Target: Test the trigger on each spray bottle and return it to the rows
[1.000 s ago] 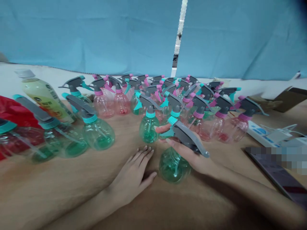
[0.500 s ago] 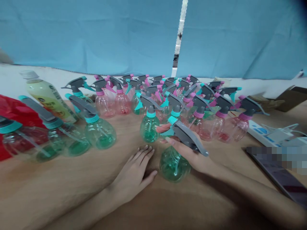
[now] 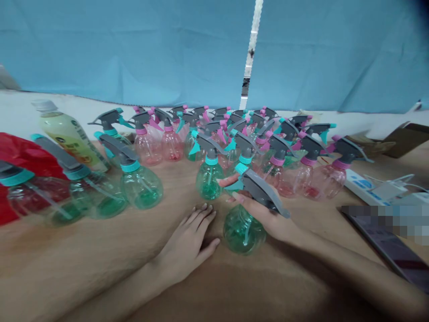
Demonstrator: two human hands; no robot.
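My right hand (image 3: 264, 215) is closed round the neck of a green spray bottle (image 3: 243, 230) with a grey and turquoise trigger head. The bottle looks upright, close in front of me; whether its base touches the table cannot be made out. Flat on the wooden table (image 3: 208, 295), just left of that bottle, lies my left hand (image 3: 189, 243) with its fingers stretched out and nothing in it. Beyond my fingertips stands another green spray bottle (image 3: 209, 179). Three more green ones, including a spray bottle (image 3: 142, 188), stand to the left.
Several pink and green spray bottles crowd the back, among them a pink spray bottle (image 3: 172, 145). A pale yellow drink bottle (image 3: 72, 136) and a red bag (image 3: 30, 154) are at left. On the right lie a white power strip (image 3: 363, 185) and a dark phone-like device (image 3: 385, 243).
Both hands and the held spray bottle stay almost in place. The view has shifted very slightly, so the things at the left appear a little further right.
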